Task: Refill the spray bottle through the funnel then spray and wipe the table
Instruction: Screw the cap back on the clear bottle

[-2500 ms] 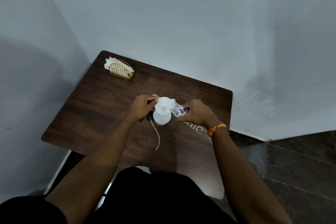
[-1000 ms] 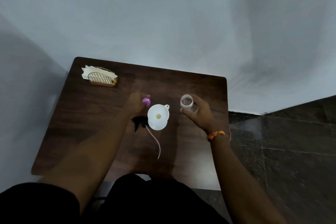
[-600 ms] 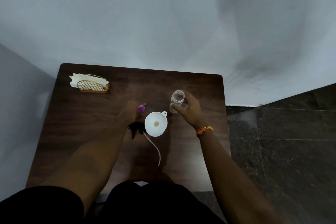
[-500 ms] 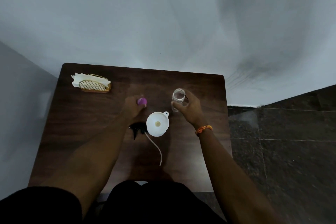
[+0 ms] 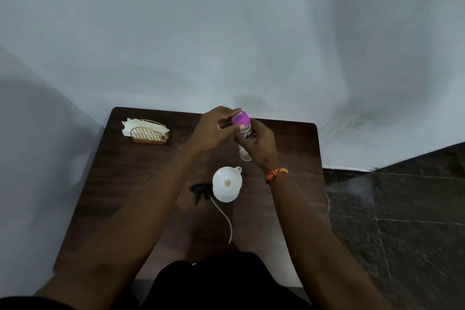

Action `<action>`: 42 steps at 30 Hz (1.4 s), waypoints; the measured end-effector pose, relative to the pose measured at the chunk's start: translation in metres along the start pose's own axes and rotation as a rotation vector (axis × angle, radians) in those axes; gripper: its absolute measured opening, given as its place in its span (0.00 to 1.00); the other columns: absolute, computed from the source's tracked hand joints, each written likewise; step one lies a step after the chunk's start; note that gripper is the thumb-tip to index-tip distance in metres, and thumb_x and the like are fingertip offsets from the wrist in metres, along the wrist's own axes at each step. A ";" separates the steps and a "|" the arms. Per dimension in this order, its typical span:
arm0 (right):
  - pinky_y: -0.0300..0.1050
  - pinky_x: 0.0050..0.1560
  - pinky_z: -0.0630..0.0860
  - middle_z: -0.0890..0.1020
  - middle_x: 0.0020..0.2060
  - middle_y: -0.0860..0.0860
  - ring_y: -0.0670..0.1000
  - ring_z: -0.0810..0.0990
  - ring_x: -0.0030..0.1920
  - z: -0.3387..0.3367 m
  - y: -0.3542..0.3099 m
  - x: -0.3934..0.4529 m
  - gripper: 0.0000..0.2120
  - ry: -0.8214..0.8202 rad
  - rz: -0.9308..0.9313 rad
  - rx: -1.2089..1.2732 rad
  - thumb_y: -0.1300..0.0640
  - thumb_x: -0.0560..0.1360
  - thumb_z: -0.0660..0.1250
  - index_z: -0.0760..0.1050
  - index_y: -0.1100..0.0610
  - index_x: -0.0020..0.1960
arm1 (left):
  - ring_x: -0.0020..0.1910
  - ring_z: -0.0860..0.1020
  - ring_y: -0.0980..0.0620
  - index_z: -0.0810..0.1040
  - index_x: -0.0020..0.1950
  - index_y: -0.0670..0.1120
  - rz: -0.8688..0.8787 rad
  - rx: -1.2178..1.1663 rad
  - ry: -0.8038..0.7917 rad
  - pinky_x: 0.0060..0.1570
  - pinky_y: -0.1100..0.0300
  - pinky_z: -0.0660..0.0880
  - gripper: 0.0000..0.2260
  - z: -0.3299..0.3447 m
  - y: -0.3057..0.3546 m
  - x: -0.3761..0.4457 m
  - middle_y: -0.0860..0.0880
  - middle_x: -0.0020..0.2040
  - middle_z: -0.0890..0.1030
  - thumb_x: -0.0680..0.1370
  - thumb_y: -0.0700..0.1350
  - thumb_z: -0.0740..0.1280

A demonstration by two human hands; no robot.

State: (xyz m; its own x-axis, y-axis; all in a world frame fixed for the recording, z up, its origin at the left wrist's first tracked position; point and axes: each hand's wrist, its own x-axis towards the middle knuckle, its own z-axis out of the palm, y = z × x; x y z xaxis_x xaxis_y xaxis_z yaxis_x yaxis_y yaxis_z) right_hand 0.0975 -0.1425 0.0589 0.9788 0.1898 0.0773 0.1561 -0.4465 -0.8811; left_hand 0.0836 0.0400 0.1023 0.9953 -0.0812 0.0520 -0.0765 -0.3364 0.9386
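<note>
Left of centre, the left hand (image 5: 214, 131) pinches the purple cap (image 5: 239, 118) atop the small clear bottle (image 5: 245, 133) gripped by the right hand (image 5: 259, 145), while lower centre the funnel (image 5: 227, 183) crowns the light, tippable spray bottle (image 5: 226, 197), best steadied by its body.

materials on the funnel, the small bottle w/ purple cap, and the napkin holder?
Funnel: looks like white plastic, smooth, slightly translucent at its rim. Small bottle: clear, probably thin plastic, since the table shows through it; purple cap opaque, likely plastic. Napkin holder: gold-coloured wire, apparently metal, with open bars.
</note>
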 end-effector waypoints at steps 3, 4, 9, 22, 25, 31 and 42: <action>0.53 0.47 0.82 0.86 0.50 0.47 0.46 0.84 0.48 0.000 -0.006 -0.002 0.21 -0.011 -0.036 -0.056 0.45 0.73 0.77 0.81 0.51 0.63 | 0.59 0.80 0.57 0.80 0.72 0.50 0.112 0.193 -0.015 0.61 0.58 0.81 0.24 -0.005 0.004 -0.003 0.51 0.60 0.79 0.77 0.48 0.78; 0.53 0.46 0.82 0.86 0.48 0.47 0.46 0.83 0.47 -0.001 -0.009 -0.003 0.20 -0.007 -0.047 -0.079 0.45 0.73 0.77 0.82 0.50 0.62 | 0.59 0.79 0.57 0.80 0.73 0.50 0.141 0.246 -0.029 0.60 0.59 0.80 0.23 -0.006 0.006 -0.005 0.52 0.61 0.77 0.78 0.48 0.77; 0.54 0.43 0.81 0.85 0.45 0.45 0.46 0.83 0.44 -0.009 -0.022 -0.005 0.20 0.027 -0.079 -0.128 0.39 0.73 0.74 0.81 0.50 0.59 | 0.65 0.75 0.59 0.76 0.76 0.49 0.230 0.301 -0.098 0.62 0.64 0.76 0.24 -0.009 0.020 -0.008 0.48 0.69 0.74 0.81 0.35 0.69; 0.49 0.50 0.84 0.87 0.51 0.49 0.48 0.86 0.50 -0.040 -0.044 -0.001 0.24 0.143 -0.119 0.108 0.48 0.74 0.79 0.81 0.53 0.67 | 0.59 0.80 0.45 0.72 0.70 0.43 -0.006 -0.305 0.189 0.50 0.56 0.79 0.24 0.033 0.053 -0.008 0.42 0.67 0.76 0.75 0.31 0.63; 0.48 0.50 0.84 0.87 0.51 0.48 0.48 0.86 0.50 -0.046 -0.043 -0.002 0.21 0.144 -0.135 0.163 0.51 0.75 0.79 0.81 0.54 0.66 | 0.53 0.83 0.53 0.75 0.68 0.45 0.007 -0.285 0.212 0.51 0.54 0.81 0.15 0.038 0.063 -0.004 0.46 0.65 0.79 0.81 0.39 0.69; 0.42 0.52 0.83 0.88 0.52 0.50 0.48 0.87 0.51 -0.055 -0.044 -0.001 0.21 0.139 -0.148 0.227 0.55 0.75 0.79 0.82 0.56 0.66 | 0.61 0.83 0.48 0.80 0.63 0.46 0.036 -0.221 0.278 0.61 0.46 0.83 0.13 0.041 0.073 0.002 0.50 0.63 0.82 0.80 0.43 0.75; 0.42 0.54 0.84 0.88 0.53 0.49 0.46 0.87 0.53 -0.058 -0.041 -0.001 0.21 0.138 -0.124 0.278 0.55 0.76 0.80 0.82 0.57 0.66 | 0.64 0.81 0.49 0.79 0.68 0.48 0.116 -0.150 0.267 0.54 0.56 0.83 0.15 0.047 0.080 0.011 0.49 0.68 0.75 0.81 0.45 0.74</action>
State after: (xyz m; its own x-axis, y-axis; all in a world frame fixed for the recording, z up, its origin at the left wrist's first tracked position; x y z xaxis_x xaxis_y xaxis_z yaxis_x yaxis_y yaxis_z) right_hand 0.0983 -0.1755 0.1219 0.9662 0.0994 0.2378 0.2518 -0.1679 -0.9531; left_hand 0.0852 -0.0320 0.1616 0.9622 0.1447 0.2308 -0.2008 -0.1956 0.9599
